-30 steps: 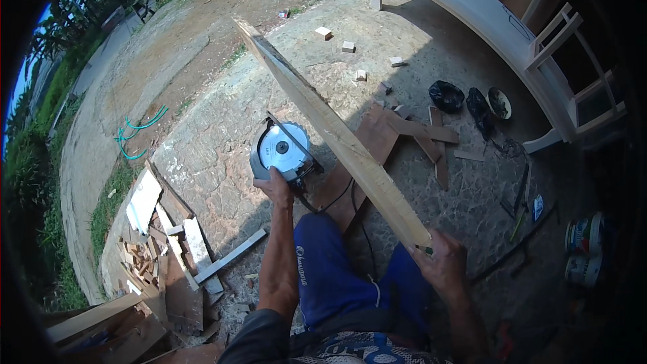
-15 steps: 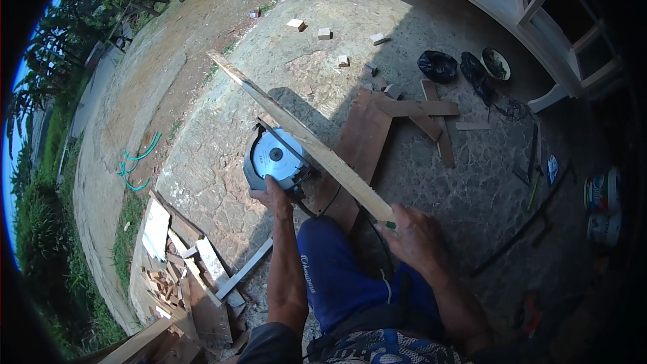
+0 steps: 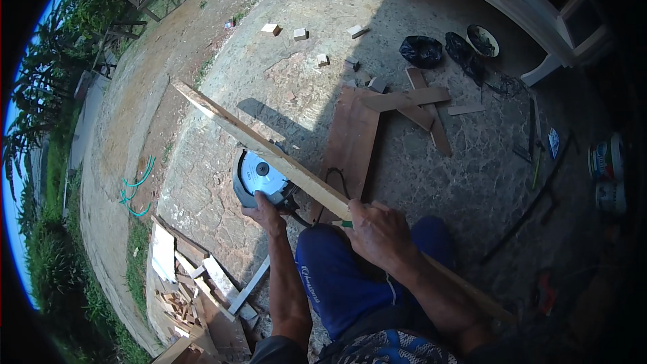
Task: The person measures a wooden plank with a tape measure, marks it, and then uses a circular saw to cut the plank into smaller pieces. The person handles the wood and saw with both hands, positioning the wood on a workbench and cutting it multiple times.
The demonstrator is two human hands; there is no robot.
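Observation:
My left hand [image 3: 265, 214] grips the lower edge of a circular saw [image 3: 253, 178] with a silver blade facing up and a black cord. My right hand [image 3: 377, 232] is closed on a long pale rough-edged plank [image 3: 296, 175] and also holds a green pencil [image 3: 344, 224]. The plank runs diagonally from upper left, over the saw's upper part, past my right forearm to lower right. My blue-trousered legs are below. Beyond them a wide brown board [image 3: 347, 135] lies on the concrete with crossed wooden strips [image 3: 431, 108] on it and beside it.
Several wood blocks [image 3: 300, 34], black plastic bags [image 3: 421, 50] and a bowl [image 3: 482, 39] lie ahead. White wooden furniture [image 3: 499, 7] stands upper right. Offcuts [image 3: 202, 283] are piled lower left, a green hose [image 3: 138, 182] beyond. Tubs [image 3: 606, 168] and dark bars sit at right.
My right hand and the plank have shifted left and upward, and more plank now shows behind my right forearm. The saw in my left hand has moved slightly left. The view has shifted.

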